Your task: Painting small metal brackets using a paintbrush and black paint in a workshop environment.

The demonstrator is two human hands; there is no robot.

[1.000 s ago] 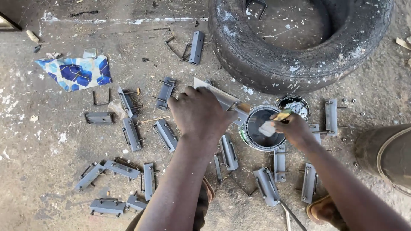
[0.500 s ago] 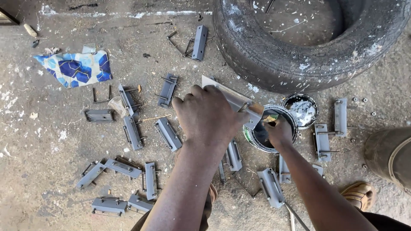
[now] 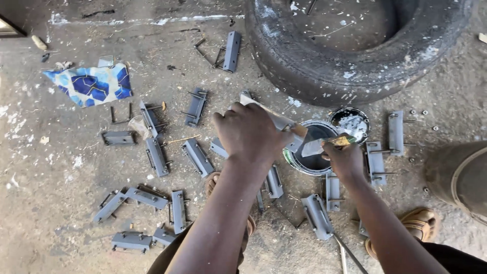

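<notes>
Head camera looked down as the left hand [image 3: 252, 133] clenched a grey metal bracket [image 3: 276, 122] over the paint tin [image 3: 310, 152], while the right hand [image 3: 345, 160] pinched a brush [image 3: 324, 144] against it.
</notes>
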